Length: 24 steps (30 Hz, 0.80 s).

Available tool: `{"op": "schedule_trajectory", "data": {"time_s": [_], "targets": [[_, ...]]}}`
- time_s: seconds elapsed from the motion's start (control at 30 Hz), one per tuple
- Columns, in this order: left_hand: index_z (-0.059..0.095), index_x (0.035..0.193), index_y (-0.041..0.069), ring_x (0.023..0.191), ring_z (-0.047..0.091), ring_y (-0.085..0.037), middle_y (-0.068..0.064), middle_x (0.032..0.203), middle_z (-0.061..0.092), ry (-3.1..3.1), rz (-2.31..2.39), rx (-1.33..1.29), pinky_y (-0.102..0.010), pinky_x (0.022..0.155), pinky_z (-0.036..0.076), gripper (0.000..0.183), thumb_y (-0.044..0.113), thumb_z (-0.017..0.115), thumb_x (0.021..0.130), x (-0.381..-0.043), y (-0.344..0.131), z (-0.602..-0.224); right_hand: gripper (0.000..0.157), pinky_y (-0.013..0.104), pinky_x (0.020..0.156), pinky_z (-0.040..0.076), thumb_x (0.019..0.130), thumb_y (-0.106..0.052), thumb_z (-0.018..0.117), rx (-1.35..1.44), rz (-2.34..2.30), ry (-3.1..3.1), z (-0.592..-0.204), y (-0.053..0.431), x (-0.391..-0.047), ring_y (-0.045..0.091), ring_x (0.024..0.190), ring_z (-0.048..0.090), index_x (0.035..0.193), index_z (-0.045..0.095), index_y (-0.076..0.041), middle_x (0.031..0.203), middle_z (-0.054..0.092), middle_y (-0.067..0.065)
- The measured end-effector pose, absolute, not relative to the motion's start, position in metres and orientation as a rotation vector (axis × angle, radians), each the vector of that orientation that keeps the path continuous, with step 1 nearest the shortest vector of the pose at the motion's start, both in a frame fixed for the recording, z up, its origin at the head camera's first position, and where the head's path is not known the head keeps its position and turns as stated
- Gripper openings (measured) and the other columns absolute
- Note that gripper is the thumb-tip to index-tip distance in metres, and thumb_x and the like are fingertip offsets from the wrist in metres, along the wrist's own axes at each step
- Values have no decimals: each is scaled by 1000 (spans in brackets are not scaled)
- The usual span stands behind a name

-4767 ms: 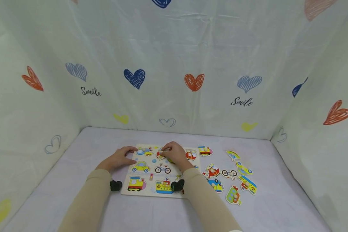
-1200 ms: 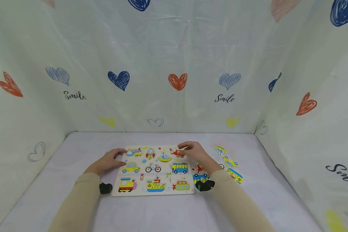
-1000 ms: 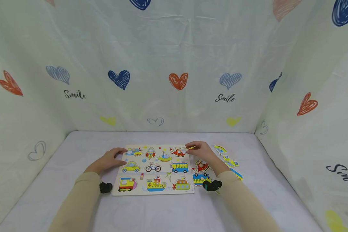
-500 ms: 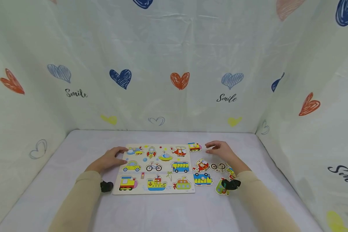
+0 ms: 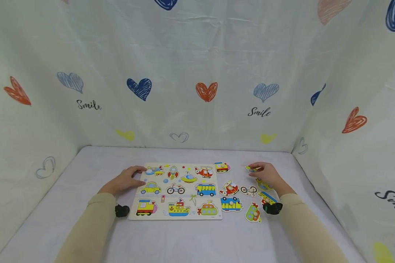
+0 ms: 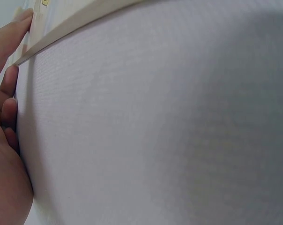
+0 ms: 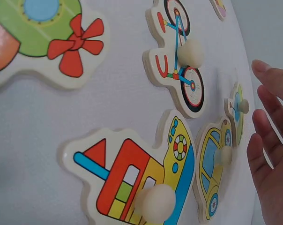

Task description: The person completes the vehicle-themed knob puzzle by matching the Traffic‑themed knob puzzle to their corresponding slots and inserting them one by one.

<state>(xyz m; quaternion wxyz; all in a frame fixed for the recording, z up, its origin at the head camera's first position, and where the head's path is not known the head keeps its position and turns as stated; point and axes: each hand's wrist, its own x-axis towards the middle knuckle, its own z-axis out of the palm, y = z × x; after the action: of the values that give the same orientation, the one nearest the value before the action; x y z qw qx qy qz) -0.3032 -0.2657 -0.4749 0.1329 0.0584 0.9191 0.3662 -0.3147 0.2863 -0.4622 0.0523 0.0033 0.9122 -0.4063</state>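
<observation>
My left hand rests at the left edge of a wooden vehicle puzzle board, thumb and index finger spread apart. In the left wrist view the thumb lies on the board and the other fingers are by its edge. My right hand hovers over a flying saucer puzzle piece, partly hidden by the fingers in the head view. From the right wrist, my fingers look loosely bent and apart from that piece's knob. Beneath the hand lie a car piece and a ship piece.
More knobbed pieces lie right of the board: train, helicopter, bicycle, upside-down bus and submarine. A white heart-patterned curtain encloses the table's back and sides.
My right hand has moved from over the rocket on the board, past the helicopter picture and train piece, rightward to the flying saucer piece. The left hand stays at the board's left edge.
</observation>
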Motion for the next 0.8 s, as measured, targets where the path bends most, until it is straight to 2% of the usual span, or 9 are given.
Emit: {"op": "schedule_trajectory", "data": {"time_s": [0.23,0.63,0.8], "targets": [[48,137,4,130,33,-44,-23,135,44,2661,1077,158,-60,108,28,62,20,76,84,-304,-266,-476,32,35,79,46,87,-14,75,104,-1158,2791,-468,293,-323,28,99,50,117,69,-9,120,59,13],[49,136,5,127,34,-43,-20,132,45,2654,1098,152,-61,107,27,61,20,77,83,-303,-265,-475,27,35,79,48,89,-10,70,118,-1207,2738,-474,296,-334,27,95,53,115,68,-3,117,59,15],[49,136,5,126,35,-42,-19,131,45,2657,1094,144,-61,107,27,60,19,76,84,-299,-264,-472,22,32,75,50,91,-4,67,116,-1209,2725,-472,293,-332,25,90,54,112,70,-1,109,59,15]]}}
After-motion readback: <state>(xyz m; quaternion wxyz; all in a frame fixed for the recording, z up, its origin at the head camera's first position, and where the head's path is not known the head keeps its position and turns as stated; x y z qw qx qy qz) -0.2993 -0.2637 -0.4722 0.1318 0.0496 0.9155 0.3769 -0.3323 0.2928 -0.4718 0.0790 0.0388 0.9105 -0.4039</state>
